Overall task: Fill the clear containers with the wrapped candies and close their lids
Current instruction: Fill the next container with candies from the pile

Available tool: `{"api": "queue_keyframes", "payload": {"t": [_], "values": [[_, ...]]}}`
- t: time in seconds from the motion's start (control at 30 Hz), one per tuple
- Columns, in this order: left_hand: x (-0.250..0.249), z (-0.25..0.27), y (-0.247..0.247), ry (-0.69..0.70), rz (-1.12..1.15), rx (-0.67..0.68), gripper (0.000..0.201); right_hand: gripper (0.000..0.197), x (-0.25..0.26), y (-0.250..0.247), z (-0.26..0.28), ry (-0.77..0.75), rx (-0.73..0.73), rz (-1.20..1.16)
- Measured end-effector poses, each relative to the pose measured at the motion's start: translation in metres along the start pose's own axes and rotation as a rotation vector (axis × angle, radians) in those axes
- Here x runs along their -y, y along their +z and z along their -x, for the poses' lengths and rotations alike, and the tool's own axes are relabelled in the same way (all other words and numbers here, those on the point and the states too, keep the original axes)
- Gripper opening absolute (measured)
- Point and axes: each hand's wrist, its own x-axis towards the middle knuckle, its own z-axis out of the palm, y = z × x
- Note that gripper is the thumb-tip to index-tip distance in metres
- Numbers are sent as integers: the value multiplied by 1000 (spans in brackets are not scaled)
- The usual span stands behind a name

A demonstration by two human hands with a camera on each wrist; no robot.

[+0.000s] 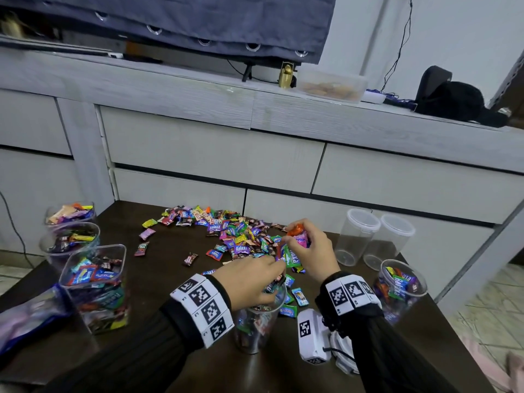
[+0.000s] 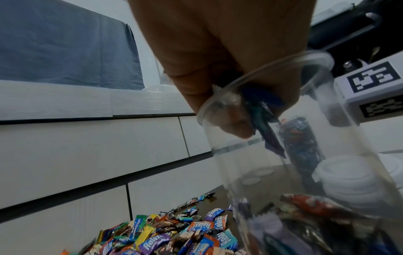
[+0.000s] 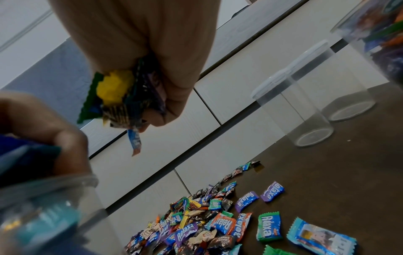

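Observation:
A heap of wrapped candies (image 1: pixel 235 234) lies spread on the dark table (image 1: pixel 170 279). My left hand (image 1: pixel 255 282) hovers at the mouth of a clear round container (image 1: pixel 255 327) that is partly filled. Its curled fingers (image 2: pixel 237 127) pinch blue and teal candies (image 2: pixel 263 124) just inside the rim (image 2: pixel 250 77). My right hand (image 1: pixel 307 248) is raised just right of it, fist closed round a bunch of candies (image 3: pixel 117 96) with green, yellow and pink wrappers sticking out.
Three filled open containers (image 1: pixel 95 285) stand at the table's left edge, another filled one (image 1: pixel 399 287) at the right. Two empty lidded containers (image 1: pixel 357 239) stand behind it. A white lid (image 2: pixel 348 179) lies near the front. Grey drawers (image 1: pixel 215 154) back the table.

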Motion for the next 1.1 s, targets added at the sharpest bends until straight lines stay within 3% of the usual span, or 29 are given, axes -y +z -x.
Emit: {"api": "queue_keyframes", "payload": {"t": [0.27,0.7,0.9,1.03,1.1], "values": [[0,5,-2,-1,106,-24,38,19,-1,-3,1,-4,-14,6],[4,8,5,40,-81,-176,42,16,-5,-3,1,-8,-20,2],[11,14,11,-6,318,-109,55,14,-3,-6,0,16,-14,-12],[17,22,21,-19,569,-161,61,16,2,-7,-1,10,-22,-31],[19,28,28,-49,675,-209,77,14,7,-5,0,-1,-21,-47]]}}
